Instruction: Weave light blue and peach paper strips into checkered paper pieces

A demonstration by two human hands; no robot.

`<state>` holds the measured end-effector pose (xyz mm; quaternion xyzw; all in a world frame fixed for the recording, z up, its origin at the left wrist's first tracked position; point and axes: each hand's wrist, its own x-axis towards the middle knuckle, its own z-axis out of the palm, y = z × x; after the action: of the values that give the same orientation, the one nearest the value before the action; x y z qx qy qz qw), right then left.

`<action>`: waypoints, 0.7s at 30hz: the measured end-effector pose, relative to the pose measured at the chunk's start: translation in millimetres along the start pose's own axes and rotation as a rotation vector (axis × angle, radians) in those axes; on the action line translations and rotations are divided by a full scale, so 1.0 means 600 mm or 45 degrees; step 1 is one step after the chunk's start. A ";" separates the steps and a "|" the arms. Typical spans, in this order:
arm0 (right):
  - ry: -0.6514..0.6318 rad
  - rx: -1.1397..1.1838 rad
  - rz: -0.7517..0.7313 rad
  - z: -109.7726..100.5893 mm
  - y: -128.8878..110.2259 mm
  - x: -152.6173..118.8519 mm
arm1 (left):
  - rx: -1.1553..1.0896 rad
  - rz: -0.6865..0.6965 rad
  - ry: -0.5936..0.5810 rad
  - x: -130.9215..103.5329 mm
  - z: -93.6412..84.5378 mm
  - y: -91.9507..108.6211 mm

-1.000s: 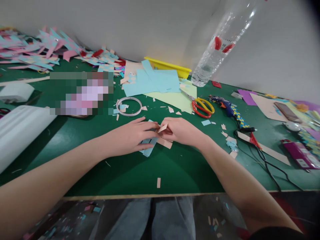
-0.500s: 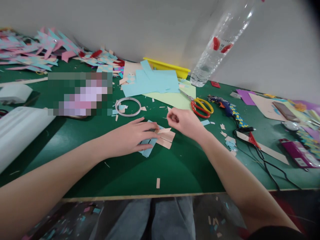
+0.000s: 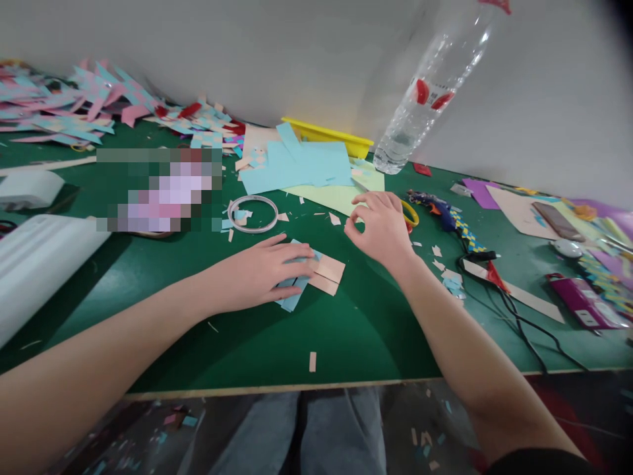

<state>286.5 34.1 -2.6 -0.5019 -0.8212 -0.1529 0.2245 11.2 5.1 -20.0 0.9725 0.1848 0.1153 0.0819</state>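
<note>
My left hand (image 3: pixel 264 270) lies flat on a small woven piece of blue and peach paper strips (image 3: pixel 324 274) on the green table (image 3: pixel 316 330), pressing it down. My right hand (image 3: pixel 383 227) hovers above the table to the right of that piece, thumb and forefinger close together, the other fingers spread. It sits over the red and yellow scissors (image 3: pixel 409 214), which it partly hides. Whether anything is pinched between thumb and forefinger I cannot tell.
A roll of tape (image 3: pixel 253 212) lies behind the left hand. Blue and pale green sheets (image 3: pixel 306 165), a yellow tray (image 3: pixel 329 134) and a clear plastic bottle (image 3: pixel 428 99) stand farther back. A glue gun (image 3: pixel 445 211) with black cable lies right. Woven paper pieces (image 3: pixel 74 109) pile at the far left.
My right hand has left the woven piece and moved up and to the right, over the scissors. The left hand has stayed on the piece, whose peach strips now lie flat.
</note>
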 end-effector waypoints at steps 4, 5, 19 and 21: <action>0.023 0.177 -0.086 -0.034 -0.027 0.011 | -0.035 -0.014 0.004 -0.002 0.000 0.001; 0.027 0.231 -0.111 -0.044 -0.036 0.012 | -0.045 -0.022 0.011 -0.002 -0.001 0.001; -0.257 0.526 -0.427 -0.033 -0.066 -0.063 | 0.119 -0.151 0.140 -0.004 -0.004 -0.005; -0.312 0.548 -0.445 -0.033 -0.067 -0.061 | 0.133 -0.156 0.157 -0.004 -0.003 -0.008</action>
<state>269.2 -21.3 -6.0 -0.3086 -0.9296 0.0498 0.1952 6.7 8.9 -20.1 0.9535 0.2542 0.1600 0.0265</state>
